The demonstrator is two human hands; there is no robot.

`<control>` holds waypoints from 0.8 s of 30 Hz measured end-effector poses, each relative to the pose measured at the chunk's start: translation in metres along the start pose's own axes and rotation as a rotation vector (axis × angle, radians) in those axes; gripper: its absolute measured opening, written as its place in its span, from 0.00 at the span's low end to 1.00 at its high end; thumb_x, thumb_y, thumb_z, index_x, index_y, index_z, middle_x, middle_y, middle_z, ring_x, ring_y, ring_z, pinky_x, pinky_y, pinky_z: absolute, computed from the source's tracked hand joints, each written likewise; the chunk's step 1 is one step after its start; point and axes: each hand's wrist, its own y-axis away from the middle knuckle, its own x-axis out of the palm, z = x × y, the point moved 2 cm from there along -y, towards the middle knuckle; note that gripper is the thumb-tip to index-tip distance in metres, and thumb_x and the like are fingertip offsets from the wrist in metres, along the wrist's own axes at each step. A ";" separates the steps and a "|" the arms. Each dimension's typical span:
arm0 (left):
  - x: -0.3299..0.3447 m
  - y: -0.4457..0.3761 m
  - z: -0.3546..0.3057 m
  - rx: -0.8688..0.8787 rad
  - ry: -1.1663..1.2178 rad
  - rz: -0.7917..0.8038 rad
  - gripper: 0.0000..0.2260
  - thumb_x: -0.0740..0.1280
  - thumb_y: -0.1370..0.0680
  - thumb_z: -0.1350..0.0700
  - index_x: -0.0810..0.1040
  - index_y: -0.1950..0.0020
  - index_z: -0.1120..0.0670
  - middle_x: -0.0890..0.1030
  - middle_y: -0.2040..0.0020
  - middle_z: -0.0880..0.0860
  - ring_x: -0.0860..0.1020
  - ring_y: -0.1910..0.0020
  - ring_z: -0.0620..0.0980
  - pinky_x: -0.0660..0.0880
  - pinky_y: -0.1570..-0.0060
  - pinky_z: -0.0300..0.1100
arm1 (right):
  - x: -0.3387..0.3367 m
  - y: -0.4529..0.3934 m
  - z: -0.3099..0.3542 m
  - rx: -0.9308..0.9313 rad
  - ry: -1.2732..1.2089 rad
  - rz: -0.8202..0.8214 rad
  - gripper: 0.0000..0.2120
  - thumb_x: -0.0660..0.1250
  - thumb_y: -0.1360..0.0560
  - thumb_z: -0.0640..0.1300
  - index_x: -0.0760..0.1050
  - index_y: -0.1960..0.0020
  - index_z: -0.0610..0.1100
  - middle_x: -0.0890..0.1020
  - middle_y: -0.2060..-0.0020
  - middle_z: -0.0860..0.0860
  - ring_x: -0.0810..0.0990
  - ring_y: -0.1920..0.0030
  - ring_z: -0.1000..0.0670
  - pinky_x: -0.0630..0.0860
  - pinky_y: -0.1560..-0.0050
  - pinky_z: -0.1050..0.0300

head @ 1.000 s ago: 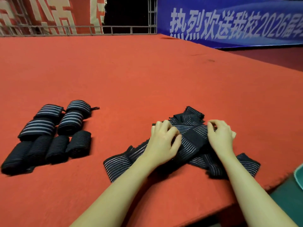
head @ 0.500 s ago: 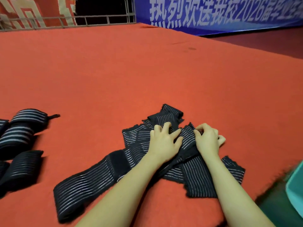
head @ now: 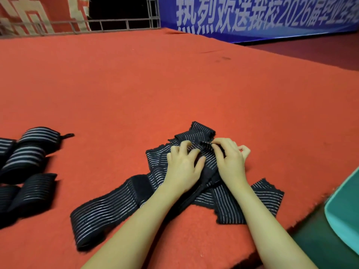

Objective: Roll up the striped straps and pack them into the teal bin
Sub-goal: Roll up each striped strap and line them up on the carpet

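Note:
A loose heap of black straps with thin white stripes lies on the red carpet near its front edge. One long strap trails from the heap toward the lower left. My left hand rests on top of the heap with fingers curled into the fabric. My right hand sits just beside it and pinches a strap's end between thumb and fingers. Several rolled straps lie together at the far left. A corner of the teal bin shows at the right edge, below the platform.
The red carpeted platform stretches far back to a metal railing and a blue banner. Its front edge runs diagonally at lower right, with dark green floor beyond it.
The view has swung right, so the rolled straps slid to the left edge. The long strap now lies stretched out to the lower left. My right hand has closed in beside the left.

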 end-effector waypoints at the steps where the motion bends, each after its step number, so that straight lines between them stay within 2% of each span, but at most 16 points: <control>1: -0.009 0.003 0.001 -0.020 0.043 -0.026 0.24 0.52 0.24 0.41 0.79 0.42 0.52 0.72 0.39 0.55 0.68 0.46 0.58 0.64 0.49 0.50 | 0.000 0.001 0.008 -0.039 -0.029 0.012 0.07 0.61 0.22 0.46 0.78 0.53 0.50 0.80 0.56 0.57 0.77 0.55 0.54 0.54 0.51 0.55; 4: -0.041 0.012 0.007 -0.017 0.126 -0.102 0.23 0.50 0.24 0.43 0.75 0.39 0.53 0.70 0.40 0.52 0.64 0.46 0.52 0.56 0.49 0.44 | -0.001 -0.001 0.031 -0.107 -0.109 0.021 0.08 0.59 0.22 0.48 0.77 0.52 0.51 0.80 0.55 0.58 0.76 0.54 0.58 0.56 0.50 0.54; 8: -0.080 0.028 0.024 0.027 0.204 -0.188 0.19 0.51 0.26 0.49 0.78 0.46 0.53 0.69 0.49 0.46 0.60 0.50 0.45 0.54 0.54 0.40 | -0.005 -0.001 0.064 -0.144 -0.185 0.016 0.06 0.60 0.21 0.43 0.76 0.51 0.49 0.78 0.56 0.59 0.73 0.54 0.59 0.56 0.48 0.58; 10: -0.098 0.035 0.033 0.030 0.192 -0.247 0.16 0.53 0.25 0.51 0.79 0.49 0.53 0.69 0.51 0.45 0.60 0.51 0.45 0.54 0.55 0.40 | -0.004 0.000 0.083 -0.177 -0.217 0.063 0.08 0.59 0.22 0.41 0.76 0.49 0.49 0.76 0.56 0.60 0.72 0.54 0.59 0.56 0.48 0.56; 13: -0.126 0.044 0.046 -0.009 0.163 -0.334 0.15 0.57 0.24 0.47 0.78 0.46 0.52 0.71 0.51 0.46 0.61 0.51 0.44 0.54 0.54 0.39 | -0.003 0.004 0.114 -0.258 -0.259 0.087 0.08 0.60 0.22 0.40 0.76 0.49 0.50 0.78 0.56 0.58 0.73 0.53 0.57 0.56 0.49 0.55; 18: -0.163 0.065 0.059 -0.018 0.131 -0.457 0.12 0.61 0.24 0.47 0.81 0.51 0.52 0.74 0.52 0.49 0.65 0.52 0.47 0.54 0.55 0.38 | 0.000 0.014 0.160 -0.424 -0.271 0.103 0.08 0.58 0.22 0.45 0.75 0.50 0.53 0.78 0.55 0.60 0.74 0.54 0.56 0.56 0.51 0.54; 20: -0.176 0.076 0.064 -0.045 0.142 -0.503 0.11 0.62 0.25 0.48 0.82 0.54 0.52 0.74 0.54 0.48 0.65 0.52 0.47 0.53 0.57 0.38 | 0.004 0.020 0.175 -0.445 -0.260 0.065 0.07 0.60 0.23 0.46 0.76 0.50 0.52 0.78 0.53 0.59 0.73 0.50 0.54 0.56 0.49 0.54; 22: -0.186 0.089 0.072 -0.054 0.124 -0.545 0.11 0.63 0.25 0.48 0.82 0.55 0.52 0.74 0.55 0.49 0.66 0.53 0.47 0.53 0.57 0.38 | 0.003 0.025 0.189 -0.393 -0.254 -0.042 0.07 0.63 0.25 0.49 0.75 0.48 0.51 0.76 0.50 0.55 0.70 0.47 0.53 0.57 0.47 0.55; 24: -0.196 0.099 0.081 -0.086 0.086 -0.591 0.11 0.64 0.26 0.48 0.82 0.57 0.53 0.74 0.56 0.50 0.66 0.53 0.48 0.54 0.57 0.39 | 0.003 0.033 0.205 -0.332 -0.250 -0.117 0.08 0.65 0.27 0.51 0.74 0.51 0.49 0.75 0.53 0.53 0.69 0.50 0.53 0.57 0.49 0.57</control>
